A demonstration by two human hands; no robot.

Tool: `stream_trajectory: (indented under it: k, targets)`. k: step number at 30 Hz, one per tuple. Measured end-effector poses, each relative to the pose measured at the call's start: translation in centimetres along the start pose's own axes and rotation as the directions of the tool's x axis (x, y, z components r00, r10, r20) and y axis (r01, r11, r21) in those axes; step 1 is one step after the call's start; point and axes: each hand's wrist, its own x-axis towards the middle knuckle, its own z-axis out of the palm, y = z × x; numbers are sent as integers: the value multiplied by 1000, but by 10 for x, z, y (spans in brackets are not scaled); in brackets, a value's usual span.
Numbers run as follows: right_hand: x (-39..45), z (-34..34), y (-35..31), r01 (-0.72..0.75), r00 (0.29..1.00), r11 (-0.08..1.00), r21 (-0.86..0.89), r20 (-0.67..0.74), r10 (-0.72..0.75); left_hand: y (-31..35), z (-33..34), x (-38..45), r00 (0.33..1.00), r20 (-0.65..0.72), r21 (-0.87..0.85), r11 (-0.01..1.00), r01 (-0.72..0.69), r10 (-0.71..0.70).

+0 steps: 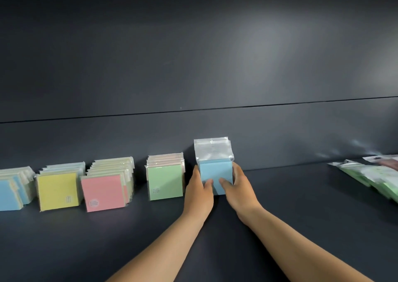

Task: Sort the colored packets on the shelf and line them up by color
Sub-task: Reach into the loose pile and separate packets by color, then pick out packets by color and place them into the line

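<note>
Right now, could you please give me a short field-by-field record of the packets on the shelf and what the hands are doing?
surface: dark shelf
held item: blue packet stack, upright, clear flaps on top
left hand: grips the stack's left side, thumb on the front
right hand: grips the stack's right side, thumb on the front
stacks to the left, nearest first: green stack, pink stack, yellow stack, blue stack at the left edge
far right: flat green-and-white packets

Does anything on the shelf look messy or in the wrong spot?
Yes. The pink-fronted stack has yellowish packets behind its pink one, so its colors look mixed. At the far right, green packets lie flat in a loose heap instead of standing. Both hands hold the blue stack.
</note>
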Motion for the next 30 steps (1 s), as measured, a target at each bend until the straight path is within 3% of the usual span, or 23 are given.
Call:
stream_trajectory:
  k: [3, 6, 10, 14, 19, 22, 26, 30]
  targets:
    - [0, -3, -1, -12, 1000, 1000, 8, -4, 12, 4, -2, -1, 1000, -2, 28, 1000, 11, -10]
    - [-3, -12, -7, -31, 999, 999, -25, -10, 30, 11, -8, -6, 996, 52, 166, 985, 57, -66]
    - [-15, -48, -28, 19, 1000, 961, -275, 14, -16, 42, -30, -23, 964, 173, 340, 931, 132, -200]
    - [-42, -100, -62, 215, 971, 773, -597, 218, -102, 91, -46, -49, 956, 252, 521, 853, -3, -151]
    - [-95, -159, -94, 347, 937, 470, -812, 325, -131, 136, -50, -102, 940, 342, 788, 549, -279, -14]
    - [-139, -195, -103, 335, 940, 400, -853, 330, -84, 158, -43, -148, 924, 382, 838, 431, -335, -25]
    - [-191, -235, -109, 363, 930, 292, -885, 363, -56, 183, -27, -199, 915, 404, 828, 432, -359, -15]
    - [-230, -278, -116, 345, 937, 254, -903, 347, -37, 204, -5, -237, 905, 425, 810, 450, -377, -8]
